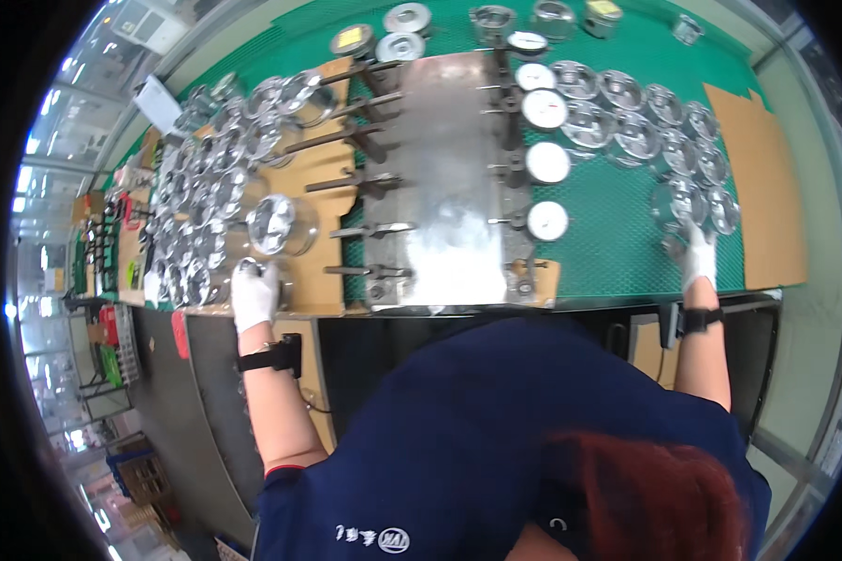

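Note:
My left hand [254, 294], in a white glove, is closed on a shiny metal piston [264, 274] at the near left of the bench, next to a crowd of similar pistons [206, 192]. My right hand [698, 254], also gloved, reaches to the right and touches a piston [680, 208] at the near end of a group of pistons [646, 122] on the green mat [608, 243]. Whether the right hand's fingers grip the piston is unclear. Black bands sit on both wrists.
A steel plate [440, 168] lies in the middle, with connecting rods [346, 140] fanned along its left edge and round white-faced dial gauges [544, 164] along its right. Brown cardboard sheets [762, 178] lie at the right and under the left pistons. Dark cabinets stand below the bench edge.

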The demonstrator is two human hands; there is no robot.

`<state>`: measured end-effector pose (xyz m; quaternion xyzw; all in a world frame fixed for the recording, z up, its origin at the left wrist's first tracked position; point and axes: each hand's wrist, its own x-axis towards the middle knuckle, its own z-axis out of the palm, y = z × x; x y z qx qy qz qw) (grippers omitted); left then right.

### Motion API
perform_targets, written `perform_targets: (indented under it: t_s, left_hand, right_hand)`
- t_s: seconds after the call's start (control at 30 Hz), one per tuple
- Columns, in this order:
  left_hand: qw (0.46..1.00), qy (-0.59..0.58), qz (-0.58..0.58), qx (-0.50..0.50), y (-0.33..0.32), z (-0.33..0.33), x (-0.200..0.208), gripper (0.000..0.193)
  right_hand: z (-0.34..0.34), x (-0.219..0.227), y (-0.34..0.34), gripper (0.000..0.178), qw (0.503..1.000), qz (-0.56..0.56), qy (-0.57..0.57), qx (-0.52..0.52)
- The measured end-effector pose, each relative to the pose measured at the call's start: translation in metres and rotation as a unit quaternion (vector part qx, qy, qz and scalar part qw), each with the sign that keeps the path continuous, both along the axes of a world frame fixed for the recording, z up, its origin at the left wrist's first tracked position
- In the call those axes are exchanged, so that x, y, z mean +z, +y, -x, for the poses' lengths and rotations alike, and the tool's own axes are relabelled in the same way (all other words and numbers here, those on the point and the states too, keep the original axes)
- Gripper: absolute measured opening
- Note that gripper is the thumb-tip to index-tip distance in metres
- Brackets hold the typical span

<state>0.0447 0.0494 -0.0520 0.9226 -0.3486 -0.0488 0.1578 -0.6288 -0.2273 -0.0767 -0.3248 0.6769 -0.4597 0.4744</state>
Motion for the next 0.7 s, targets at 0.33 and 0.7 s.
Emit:
perform_targets:
  t_s: [0.33,0.7]
  left_hand:
    - [0.805,0.545,0.229,0.041,-0.012,0.128,0.128,0.030]
    - [0.834,0.469,0.045,-0.287,-0.063,0.179,0.074,0.058]
  right_hand:
    - [-0.182,0.116,0.090,0.061,0.828,0.052,-0.042,0.556]
    - [-0.269,0.108,0.113,0.108,0.751,0.348,0.257,0.498]
